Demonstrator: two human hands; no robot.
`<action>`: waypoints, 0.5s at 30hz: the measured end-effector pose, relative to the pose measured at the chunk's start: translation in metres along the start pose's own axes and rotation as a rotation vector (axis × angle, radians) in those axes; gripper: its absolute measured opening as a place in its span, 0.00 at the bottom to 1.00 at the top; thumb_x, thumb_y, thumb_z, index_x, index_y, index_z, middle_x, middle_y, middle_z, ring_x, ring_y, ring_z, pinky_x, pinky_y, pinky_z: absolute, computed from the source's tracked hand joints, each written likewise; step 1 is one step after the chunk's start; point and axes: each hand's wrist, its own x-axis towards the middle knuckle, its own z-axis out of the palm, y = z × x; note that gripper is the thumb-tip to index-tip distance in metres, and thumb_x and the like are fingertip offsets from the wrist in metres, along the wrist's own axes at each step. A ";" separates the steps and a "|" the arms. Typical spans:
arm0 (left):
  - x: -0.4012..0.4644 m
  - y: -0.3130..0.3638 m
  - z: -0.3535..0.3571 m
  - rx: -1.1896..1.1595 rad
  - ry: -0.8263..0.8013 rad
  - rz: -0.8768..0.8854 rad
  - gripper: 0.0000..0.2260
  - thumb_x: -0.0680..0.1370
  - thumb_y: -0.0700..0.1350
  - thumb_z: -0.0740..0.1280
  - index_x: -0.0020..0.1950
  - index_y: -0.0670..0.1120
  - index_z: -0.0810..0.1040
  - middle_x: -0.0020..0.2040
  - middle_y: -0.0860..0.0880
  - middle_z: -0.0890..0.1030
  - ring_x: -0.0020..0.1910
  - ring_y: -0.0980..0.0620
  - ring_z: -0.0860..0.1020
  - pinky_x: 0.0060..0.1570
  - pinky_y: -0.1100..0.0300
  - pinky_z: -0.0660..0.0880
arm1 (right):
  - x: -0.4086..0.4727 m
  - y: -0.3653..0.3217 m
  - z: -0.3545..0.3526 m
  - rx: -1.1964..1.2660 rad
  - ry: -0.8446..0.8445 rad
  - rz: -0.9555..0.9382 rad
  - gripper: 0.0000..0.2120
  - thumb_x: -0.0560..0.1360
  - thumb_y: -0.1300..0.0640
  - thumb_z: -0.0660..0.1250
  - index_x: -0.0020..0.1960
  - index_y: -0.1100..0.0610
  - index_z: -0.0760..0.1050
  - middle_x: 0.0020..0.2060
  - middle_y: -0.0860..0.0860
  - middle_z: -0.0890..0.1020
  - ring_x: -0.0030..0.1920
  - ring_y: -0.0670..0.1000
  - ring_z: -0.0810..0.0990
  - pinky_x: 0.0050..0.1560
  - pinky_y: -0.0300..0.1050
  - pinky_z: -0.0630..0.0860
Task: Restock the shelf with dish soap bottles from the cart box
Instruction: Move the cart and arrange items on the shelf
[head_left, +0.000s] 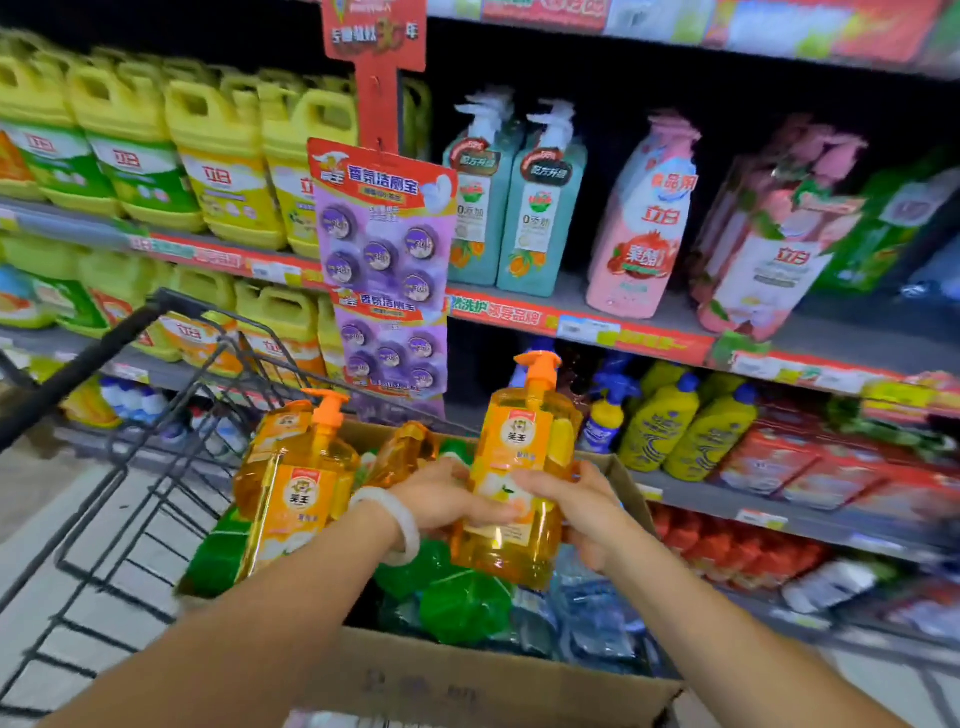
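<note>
two hands on it: left hand (447, 493) and right hand (576, 499) clamp the orange pump-top plastic dish soap bottle (519, 467) above the cardboard box (467, 680) near its far edge. likely risk: slick sides slipping, or clipping the second orange bottle (296, 483) beside it.

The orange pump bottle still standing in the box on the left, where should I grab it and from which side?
Grip the second orange bottle around its narrow neck just under the pump, coming from above. It stands nearly upright in the cardboard box, so the top is exposed while its wide body is hemmed in by green packs.
</note>
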 end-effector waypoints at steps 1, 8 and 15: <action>0.001 0.007 0.005 0.052 -0.020 0.017 0.30 0.56 0.53 0.82 0.54 0.49 0.77 0.50 0.51 0.84 0.49 0.52 0.83 0.52 0.52 0.79 | -0.008 -0.003 -0.009 0.022 0.016 -0.024 0.25 0.66 0.60 0.76 0.60 0.55 0.71 0.50 0.53 0.83 0.45 0.53 0.83 0.35 0.43 0.76; -0.008 0.053 0.106 0.096 -0.292 0.102 0.13 0.70 0.36 0.73 0.51 0.47 0.81 0.48 0.48 0.85 0.47 0.51 0.84 0.48 0.56 0.80 | -0.071 -0.012 -0.106 0.201 0.069 -0.163 0.30 0.66 0.64 0.74 0.64 0.57 0.66 0.52 0.54 0.82 0.47 0.54 0.83 0.43 0.49 0.79; -0.017 0.092 0.257 0.135 -0.415 0.210 0.10 0.71 0.32 0.70 0.47 0.45 0.81 0.40 0.50 0.86 0.38 0.55 0.84 0.40 0.60 0.81 | -0.146 -0.021 -0.257 0.207 0.015 -0.216 0.31 0.64 0.66 0.74 0.64 0.58 0.69 0.52 0.57 0.82 0.36 0.50 0.84 0.27 0.41 0.77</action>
